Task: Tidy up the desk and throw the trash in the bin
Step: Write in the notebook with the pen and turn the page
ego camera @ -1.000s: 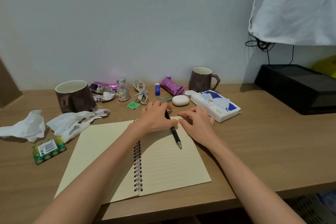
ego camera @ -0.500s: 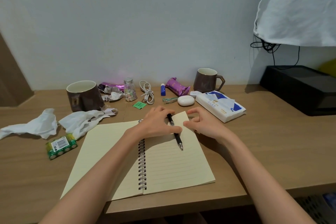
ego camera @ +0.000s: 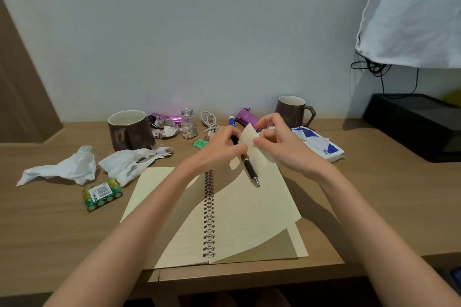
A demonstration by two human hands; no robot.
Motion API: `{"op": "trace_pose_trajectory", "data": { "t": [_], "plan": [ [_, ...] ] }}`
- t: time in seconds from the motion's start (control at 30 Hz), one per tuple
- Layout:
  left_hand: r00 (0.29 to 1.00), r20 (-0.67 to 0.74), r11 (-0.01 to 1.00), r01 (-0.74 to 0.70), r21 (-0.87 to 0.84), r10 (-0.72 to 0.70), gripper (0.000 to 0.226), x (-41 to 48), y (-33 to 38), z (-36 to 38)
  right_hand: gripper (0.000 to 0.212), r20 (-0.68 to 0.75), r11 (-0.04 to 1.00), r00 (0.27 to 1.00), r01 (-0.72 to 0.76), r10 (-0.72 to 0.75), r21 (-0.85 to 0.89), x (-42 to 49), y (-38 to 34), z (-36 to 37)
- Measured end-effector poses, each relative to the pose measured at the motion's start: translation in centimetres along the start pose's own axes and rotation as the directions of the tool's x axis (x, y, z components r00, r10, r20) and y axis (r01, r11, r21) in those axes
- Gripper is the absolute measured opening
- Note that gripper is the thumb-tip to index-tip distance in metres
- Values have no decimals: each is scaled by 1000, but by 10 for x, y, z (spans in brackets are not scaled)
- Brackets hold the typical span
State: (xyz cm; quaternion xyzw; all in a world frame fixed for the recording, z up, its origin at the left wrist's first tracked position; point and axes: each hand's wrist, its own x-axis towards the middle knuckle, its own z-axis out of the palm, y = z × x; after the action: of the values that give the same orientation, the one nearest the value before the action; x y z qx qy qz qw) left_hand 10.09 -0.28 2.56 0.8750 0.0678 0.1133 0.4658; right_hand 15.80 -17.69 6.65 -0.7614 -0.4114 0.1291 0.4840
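Observation:
An open spiral notebook with cream lined pages lies at the desk's front edge. My right hand pinches the far corner of its right page and holds it lifted and curled off the book. My left hand grips a black pen that slants over that page, tip toward me. Two crumpled white tissues lie to the left. Crumpled wrappers sit behind them, and a purple snack packet lies at the back.
Two brown mugs stand on the desk. A green battery pack, a small jar of sweets, a white cable, a blue tube, a tissue packet and a black box are also here.
My right hand has taken the page's far corner and raised it, so the page now curls up. My left hand has lifted the pen off the page.

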Motion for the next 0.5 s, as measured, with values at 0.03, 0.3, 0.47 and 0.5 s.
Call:
{"op": "trace_pose_trajectory", "data": {
  "t": [0.03,0.3,0.47,0.5],
  "plan": [
    [1000,18,998,20,-57,-19,28,-1,2,-4,21,4,1000,1000,2,-2,-1,1,-4,0],
    [961,274,887,149,-437,-26,45,0,-12,-30,21,-8,999,1000,27,-27,21,-1,-16,0],
    [946,325,881,152,-449,3,50,-1,-14,-32,18,0,1000,1000,10,-10,19,-5,-14,0],
    [940,341,903,140,-406,8,52,0,-15,-32,18,-3,1000,1000,5,-5,19,-5,-13,0]
  ]
}}
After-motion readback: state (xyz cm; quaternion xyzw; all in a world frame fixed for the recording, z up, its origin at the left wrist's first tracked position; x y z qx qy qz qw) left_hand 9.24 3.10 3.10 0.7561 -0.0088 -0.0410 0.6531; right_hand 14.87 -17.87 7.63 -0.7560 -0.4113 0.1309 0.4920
